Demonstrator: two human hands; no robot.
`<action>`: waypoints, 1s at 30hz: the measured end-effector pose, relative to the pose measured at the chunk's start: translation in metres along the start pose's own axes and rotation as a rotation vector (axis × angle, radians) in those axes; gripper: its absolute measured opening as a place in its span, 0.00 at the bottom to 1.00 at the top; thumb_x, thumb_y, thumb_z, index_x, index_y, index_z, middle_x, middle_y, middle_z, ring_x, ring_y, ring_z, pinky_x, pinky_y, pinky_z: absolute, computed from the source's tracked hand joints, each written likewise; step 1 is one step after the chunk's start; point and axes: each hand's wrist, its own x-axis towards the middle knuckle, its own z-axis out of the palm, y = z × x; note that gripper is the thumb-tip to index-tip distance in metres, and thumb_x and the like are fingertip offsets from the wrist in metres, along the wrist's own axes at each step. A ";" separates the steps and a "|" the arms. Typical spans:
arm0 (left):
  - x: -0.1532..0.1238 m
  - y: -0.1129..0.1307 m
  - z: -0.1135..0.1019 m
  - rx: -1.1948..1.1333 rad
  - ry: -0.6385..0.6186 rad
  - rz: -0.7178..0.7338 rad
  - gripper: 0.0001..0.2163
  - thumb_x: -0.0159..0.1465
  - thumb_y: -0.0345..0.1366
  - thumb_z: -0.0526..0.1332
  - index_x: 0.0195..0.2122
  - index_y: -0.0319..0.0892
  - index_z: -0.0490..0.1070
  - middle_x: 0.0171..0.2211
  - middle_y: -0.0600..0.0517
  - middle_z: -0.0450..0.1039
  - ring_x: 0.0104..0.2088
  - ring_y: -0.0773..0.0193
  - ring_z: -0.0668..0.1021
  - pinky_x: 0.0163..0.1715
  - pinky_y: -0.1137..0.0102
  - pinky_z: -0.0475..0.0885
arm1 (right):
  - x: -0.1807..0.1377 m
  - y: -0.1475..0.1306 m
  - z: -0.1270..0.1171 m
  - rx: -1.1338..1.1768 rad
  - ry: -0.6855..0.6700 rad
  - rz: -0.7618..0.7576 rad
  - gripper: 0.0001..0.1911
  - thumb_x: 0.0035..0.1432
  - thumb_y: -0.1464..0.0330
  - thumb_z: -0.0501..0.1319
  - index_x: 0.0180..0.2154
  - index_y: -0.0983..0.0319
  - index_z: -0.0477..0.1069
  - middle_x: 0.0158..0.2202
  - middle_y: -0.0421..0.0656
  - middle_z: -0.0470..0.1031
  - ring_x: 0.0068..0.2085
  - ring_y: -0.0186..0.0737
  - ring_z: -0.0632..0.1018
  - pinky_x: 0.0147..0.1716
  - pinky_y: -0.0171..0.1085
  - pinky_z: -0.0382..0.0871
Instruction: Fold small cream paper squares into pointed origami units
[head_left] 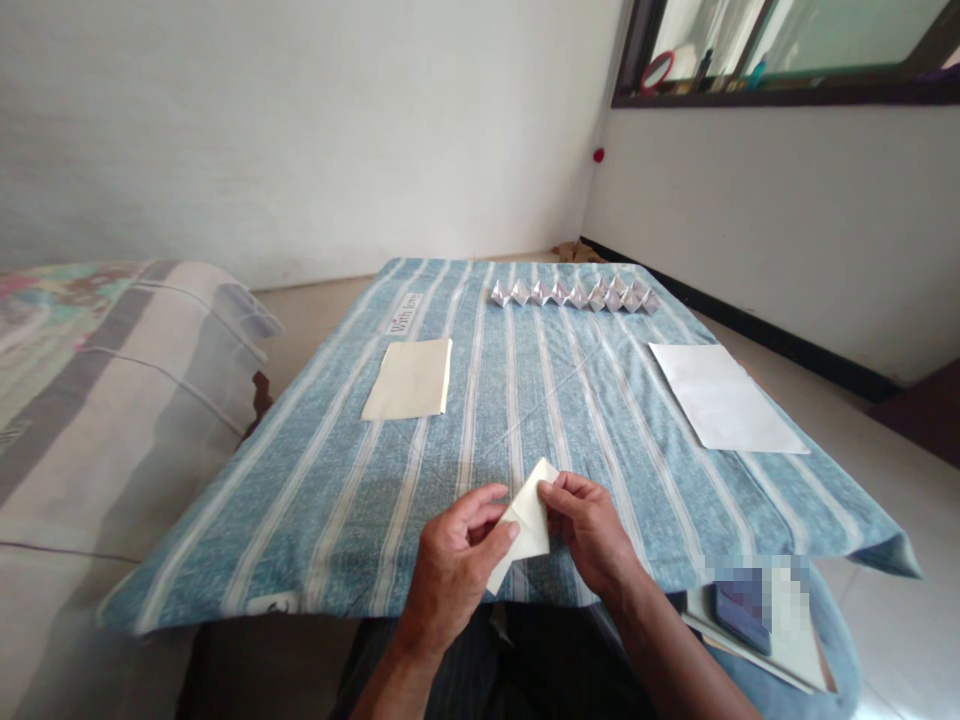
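The small folded paper (531,525) is pale yellow, with flat sides, sharp corners and a crease across it. It is at the near edge of the table, between the two hands. The left hand (454,555) pinches its lower part, thumb on top. The right hand (592,520) pinches its upper part between thumb and fingers.

A blue cloth (337,480) with white stripes covers the table. A pile of yellow paper (411,380) lies to the left, and white paper (727,400) lies to the right. Shiny, pointy shapes (577,295) sit in a row at the far end. Around the table are white walls (300,130), a bed (127,400) and a window (825,45).
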 end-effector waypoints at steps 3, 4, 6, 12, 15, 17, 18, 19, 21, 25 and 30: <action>0.000 0.000 0.000 0.005 -0.009 0.004 0.17 0.49 0.38 0.70 0.41 0.42 0.78 0.31 0.48 0.82 0.30 0.54 0.82 0.32 0.67 0.75 | 0.000 0.001 -0.001 0.022 -0.009 0.008 0.21 0.40 0.60 0.75 0.19 0.62 0.65 0.17 0.34 0.64 0.21 0.28 0.62 0.23 0.31 0.56; 0.000 0.000 -0.001 0.002 -0.012 -0.002 0.17 0.49 0.38 0.71 0.42 0.42 0.78 0.31 0.48 0.82 0.31 0.54 0.82 0.32 0.67 0.75 | 0.001 0.001 -0.002 0.028 -0.009 0.012 0.21 0.40 0.61 0.75 0.19 0.62 0.65 0.17 0.34 0.64 0.21 0.28 0.62 0.23 0.31 0.56; 0.000 0.001 -0.001 -0.013 -0.020 -0.030 0.19 0.48 0.38 0.71 0.43 0.41 0.77 0.32 0.47 0.82 0.31 0.54 0.82 0.33 0.67 0.75 | 0.001 0.001 -0.003 0.039 -0.006 0.014 0.21 0.40 0.61 0.75 0.19 0.62 0.64 0.17 0.33 0.63 0.20 0.28 0.61 0.23 0.31 0.56; -0.003 0.005 -0.005 -0.061 -0.071 -0.107 0.25 0.47 0.39 0.72 0.48 0.38 0.76 0.36 0.44 0.82 0.34 0.53 0.82 0.33 0.68 0.74 | 0.002 0.002 -0.005 0.054 0.013 -0.015 0.22 0.39 0.59 0.75 0.18 0.61 0.63 0.17 0.33 0.61 0.20 0.28 0.60 0.22 0.31 0.57; -0.004 0.006 -0.008 -0.005 -0.128 -0.076 0.23 0.50 0.39 0.71 0.47 0.39 0.76 0.35 0.46 0.82 0.34 0.55 0.81 0.33 0.70 0.73 | 0.001 0.001 -0.005 0.071 0.012 -0.028 0.21 0.40 0.59 0.75 0.19 0.61 0.65 0.18 0.33 0.63 0.21 0.29 0.63 0.23 0.32 0.61; -0.004 0.005 -0.009 0.031 -0.176 -0.030 0.21 0.51 0.39 0.71 0.47 0.41 0.77 0.36 0.48 0.82 0.35 0.56 0.80 0.33 0.71 0.73 | 0.001 0.000 -0.006 0.087 0.003 -0.037 0.19 0.41 0.59 0.75 0.20 0.61 0.68 0.20 0.35 0.68 0.22 0.30 0.67 0.25 0.32 0.64; -0.004 0.005 -0.010 0.044 -0.199 -0.014 0.21 0.52 0.39 0.70 0.47 0.41 0.77 0.36 0.49 0.81 0.35 0.57 0.80 0.33 0.72 0.72 | 0.001 0.000 -0.006 0.096 0.000 -0.042 0.18 0.41 0.59 0.75 0.21 0.61 0.69 0.21 0.36 0.70 0.23 0.31 0.69 0.25 0.33 0.65; -0.004 0.005 -0.010 0.051 -0.219 -0.007 0.20 0.52 0.39 0.70 0.47 0.41 0.77 0.36 0.49 0.81 0.35 0.58 0.79 0.33 0.72 0.72 | 0.001 0.000 -0.006 0.108 -0.002 -0.047 0.17 0.42 0.60 0.75 0.22 0.61 0.70 0.22 0.37 0.71 0.24 0.32 0.70 0.26 0.33 0.66; -0.004 0.005 -0.010 0.061 -0.238 -0.011 0.19 0.53 0.38 0.70 0.46 0.41 0.78 0.35 0.50 0.81 0.34 0.58 0.79 0.33 0.72 0.72 | 0.001 -0.001 -0.006 0.137 0.000 -0.056 0.16 0.42 0.60 0.75 0.23 0.62 0.71 0.23 0.38 0.73 0.25 0.33 0.72 0.27 0.34 0.68; -0.004 0.006 -0.008 0.095 -0.198 -0.008 0.13 0.53 0.39 0.69 0.39 0.39 0.80 0.30 0.51 0.80 0.31 0.60 0.78 0.31 0.73 0.71 | 0.003 0.000 -0.005 0.178 -0.005 -0.065 0.15 0.43 0.61 0.75 0.25 0.62 0.74 0.25 0.39 0.76 0.27 0.34 0.75 0.30 0.35 0.71; -0.004 0.004 -0.008 0.129 -0.110 0.041 0.13 0.55 0.41 0.67 0.37 0.39 0.82 0.30 0.51 0.81 0.32 0.57 0.79 0.31 0.72 0.72 | 0.003 0.002 -0.004 0.166 -0.040 -0.069 0.14 0.44 0.61 0.74 0.26 0.63 0.75 0.27 0.42 0.79 0.27 0.36 0.77 0.30 0.36 0.72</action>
